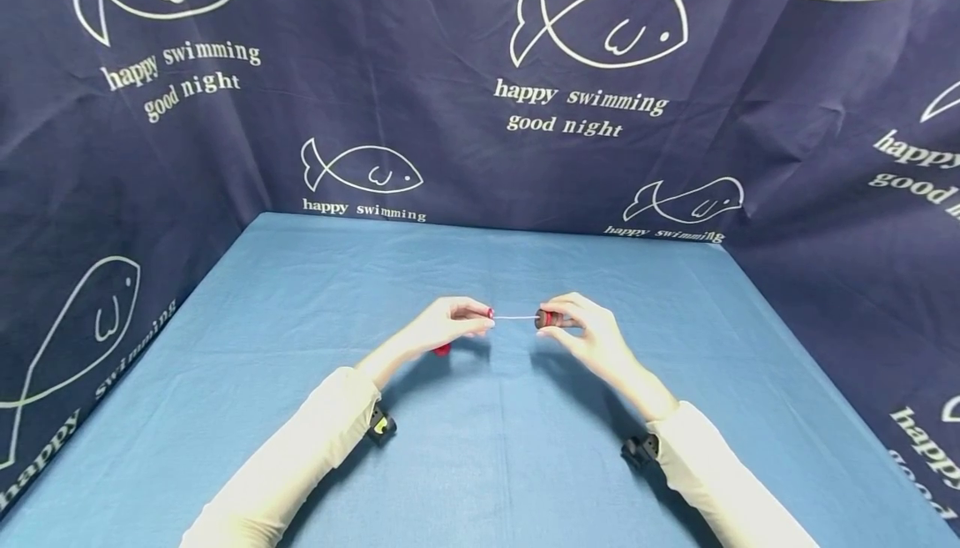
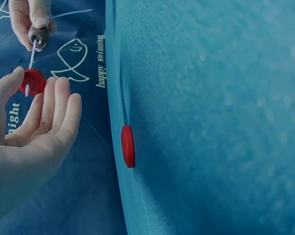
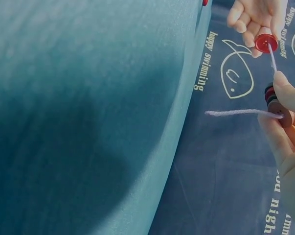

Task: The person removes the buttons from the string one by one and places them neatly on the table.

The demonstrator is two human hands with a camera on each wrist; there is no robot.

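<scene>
Between thumb and fingers, my left hand (image 1: pixel 450 321) pinches a red button (image 2: pixel 34 82) by its edge. A pale string (image 1: pixel 516 317) passes through this button and runs taut across to my right hand (image 1: pixel 596 331). There my thumb and fingertips grip a short stack of buttons (image 3: pixel 270 95), brown, red and dark, threaded on the same string. In the right wrist view a loose string end (image 3: pixel 230 113) sticks out past the brown button. Both hands are held above the table, the buttons a short way apart.
Another red button (image 1: pixel 442 349) is on the blue tablecloth (image 1: pixel 480 456), partly behind my left hand in the head view. Dark blue curtains (image 1: pixel 465 72) with fish drawings hang around the table's back and sides.
</scene>
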